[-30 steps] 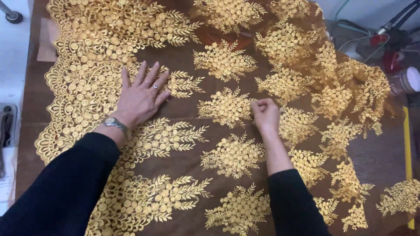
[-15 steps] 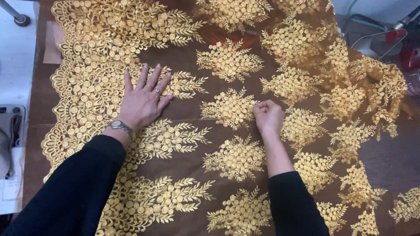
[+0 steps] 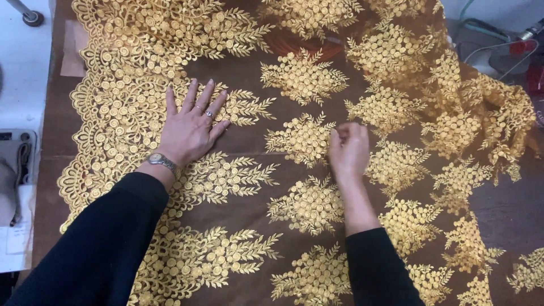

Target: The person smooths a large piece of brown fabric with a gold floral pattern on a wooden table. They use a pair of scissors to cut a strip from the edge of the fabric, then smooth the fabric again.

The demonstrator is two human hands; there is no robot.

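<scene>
Now, far left: pale machine bed [image 3: 22, 187] beside the brown counter [image 3: 54, 130], scalloped gold edge of the lace fabric [image 3: 113, 119] lying over it. Left hand [image 3: 190, 127] pressed flat on that embroidered border, fingers [image 3: 195, 99] spread wide, gripping nothing, rings and a wristwatch [image 3: 160, 161] on show, black sleeve [image 3: 96, 243] trailing down. Moving right: right hand [image 3: 348, 150] curled shut, fingertips pinching the sheer net just beside a gold flower cluster [image 3: 300, 139] in the middle of the cloth. Further right: fabric heaped in loose folds [image 3: 498, 119] at the counter's edge, cables [image 3: 487, 45] and something red behind.

Risks, as a judgement: sheer net between the motifs likely to snag or tear if pinched and tugged hard against the flat-pinned left side. Rings and watch apt to catch the raised embroidery on any slide. Bunched folds at right liable to drag the cloth off line, or hook on the cables.
</scene>
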